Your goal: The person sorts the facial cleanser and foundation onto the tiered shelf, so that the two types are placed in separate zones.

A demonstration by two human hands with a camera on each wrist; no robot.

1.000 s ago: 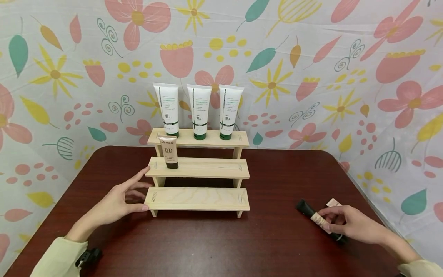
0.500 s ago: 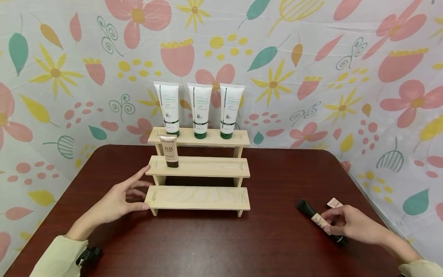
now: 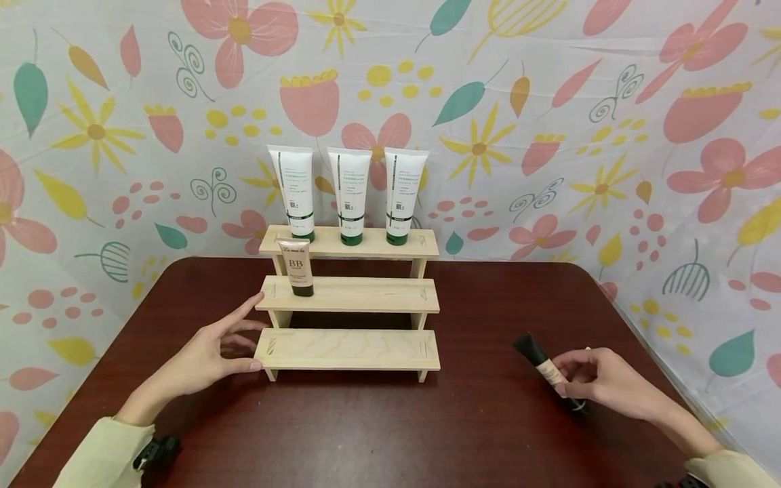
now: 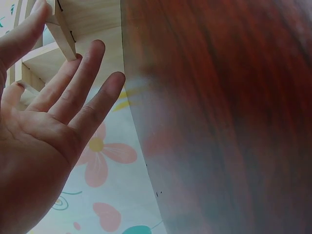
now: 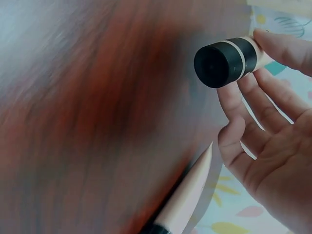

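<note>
My right hand pinches a black-and-beige cosmetic tube between thumb and fingers, tilted at the right of the table. In the right wrist view its round black cap faces the camera. Below that hand a second beige tube with a black cap lies on the table. With fingers extended, my left hand touches the left side of a three-tier wooden stand, index fingertip at the middle tier and thumb at the lowest. A beige BB cream tube stands at the middle tier's left end.
Three white tubes with green caps, among them a middle one, stand along the top tier. The dark red-brown table reaches back to a floral cloth.
My right hand has lifted the black-and-beige tube slightly and moved it left and away from me. My left hand has stayed at the stand's side.
</note>
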